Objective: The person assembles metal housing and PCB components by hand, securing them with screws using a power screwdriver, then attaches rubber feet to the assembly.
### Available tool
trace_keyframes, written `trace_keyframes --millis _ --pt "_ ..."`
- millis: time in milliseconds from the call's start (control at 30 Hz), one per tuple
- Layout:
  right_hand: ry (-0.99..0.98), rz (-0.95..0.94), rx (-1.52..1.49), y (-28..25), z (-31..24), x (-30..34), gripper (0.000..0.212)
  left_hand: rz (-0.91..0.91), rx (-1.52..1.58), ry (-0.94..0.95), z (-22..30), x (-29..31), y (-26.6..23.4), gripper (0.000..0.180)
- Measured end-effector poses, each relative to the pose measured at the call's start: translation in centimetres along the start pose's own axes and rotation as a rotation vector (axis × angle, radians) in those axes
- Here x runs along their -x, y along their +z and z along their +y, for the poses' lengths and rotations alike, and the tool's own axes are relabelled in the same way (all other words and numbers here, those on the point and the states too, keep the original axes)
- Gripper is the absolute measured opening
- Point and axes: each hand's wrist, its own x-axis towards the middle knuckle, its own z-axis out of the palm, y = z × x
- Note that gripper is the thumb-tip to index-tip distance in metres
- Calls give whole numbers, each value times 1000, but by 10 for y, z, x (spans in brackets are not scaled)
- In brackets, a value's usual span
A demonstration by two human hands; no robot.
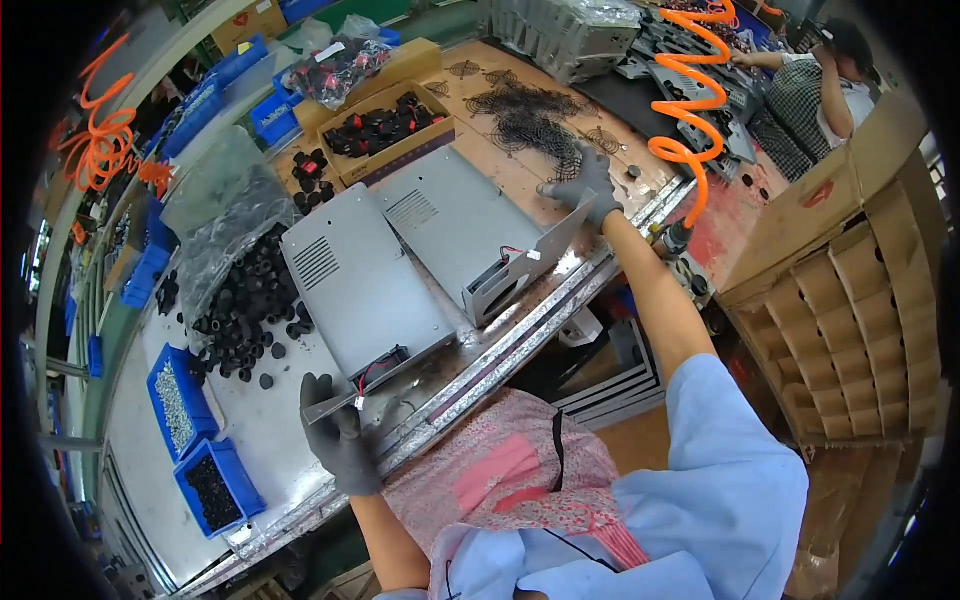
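Observation:
Two grey sheet-metal casings with vent slots lie side by side at the table's front edge. My left hand (343, 447), in a grey glove, grips the near flange end of the left casing (355, 275). My right hand (590, 188), gloved alike, holds the upright end flange of the right casing (465, 215), its thumb out to the left. A small fan-like black part with red wires and a white connector (360, 402) sits at the left casing's near side. Similar red wires (515, 250) show on the right casing.
Black rubber caps (245, 310) lie heaped on the left, by blue bins of screws (172, 405) and black bits (212, 492). Behind stands a carton of red-black switches (388, 125), with wire fan guards (525, 115) beyond. An orange coiled hose (690, 90) hangs right, near a divided carton (840, 320) and another person (825, 95).

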Motion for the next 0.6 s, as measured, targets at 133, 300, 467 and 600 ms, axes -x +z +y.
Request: trace_keyframes --millis 133,300,467,600 --pt "136 89 123 -2 -6 -14 89 5 32 12 5 2 4 80" --pt "236 -23 189 -10 -5 -27 81 -18 19 57 3 4 1 78" --pt "189 224 -157 -12 8 17 74 15 49 61 7 5 3 78" --pt "50 196 -443 -30 5 110 59 11 41 79 11 4 2 82"
